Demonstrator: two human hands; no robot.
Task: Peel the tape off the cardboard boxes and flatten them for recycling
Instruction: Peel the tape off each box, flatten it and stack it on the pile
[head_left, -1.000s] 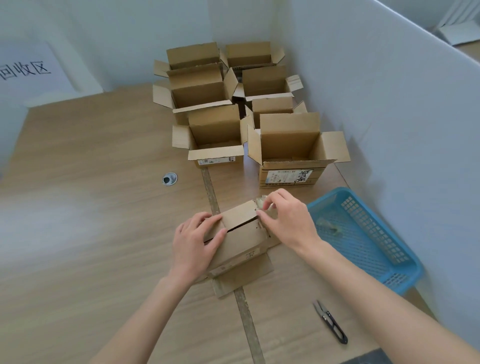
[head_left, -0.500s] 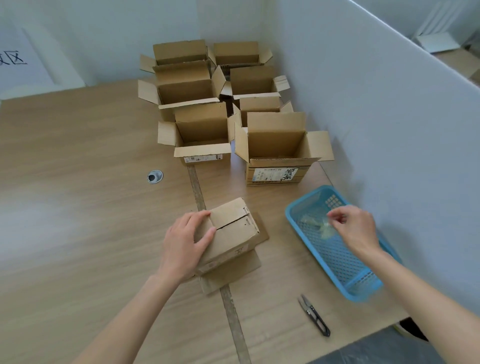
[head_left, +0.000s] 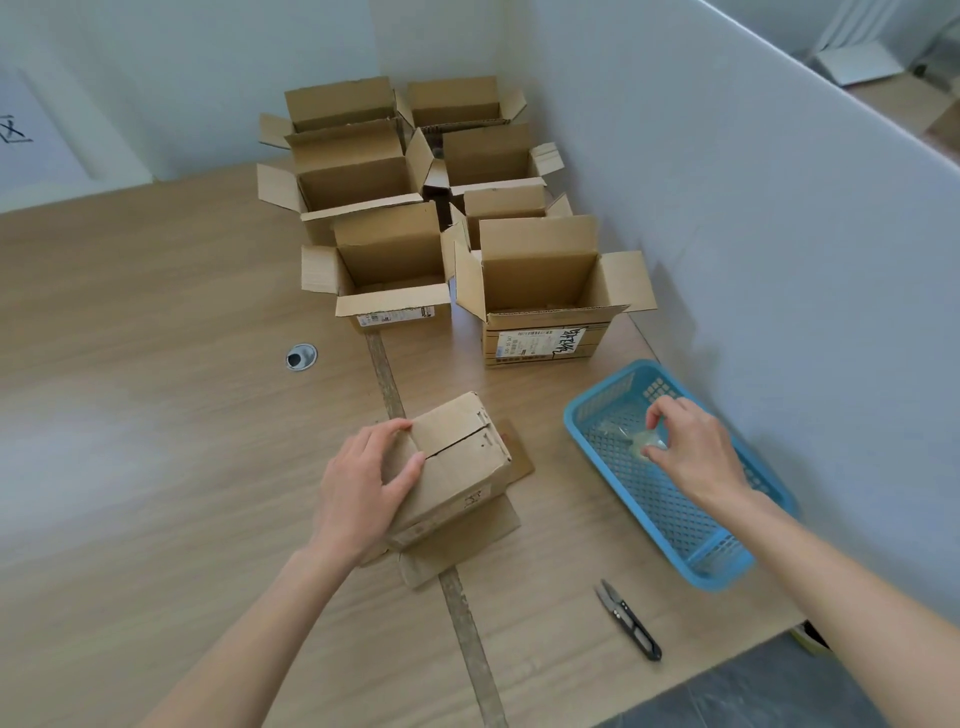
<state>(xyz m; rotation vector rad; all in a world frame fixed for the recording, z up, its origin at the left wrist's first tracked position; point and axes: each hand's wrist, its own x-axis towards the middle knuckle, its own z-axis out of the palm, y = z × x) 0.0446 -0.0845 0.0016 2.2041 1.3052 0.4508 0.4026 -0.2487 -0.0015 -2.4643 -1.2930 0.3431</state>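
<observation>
We are holding the small box with our left hand. The fingers are curling over its near left corner and keeping it from sliding. The box is sitting on the wooden table, right over the dark line down the middle, with its bottom flaps spread flat under it. The two top flaps are meeting in a thin crack.

A moment ago our right hand was up at the far edge of this box, picking at the tape. Now it is over the blue basket beside the wall. It is pinching a small clear wad of tape between thumb and fingertips. The tape is not dropped yet.

So we think that bit of tape is off the box now, and we can see none along the crack. That means this box is likely getting close to being squashed flat. We are probably going to let the tape fall into the basket first.

The little black scissors are lying near the table edge, not touched. Seven open boxes are waiting at the back, so a lot of work is still left.
</observation>
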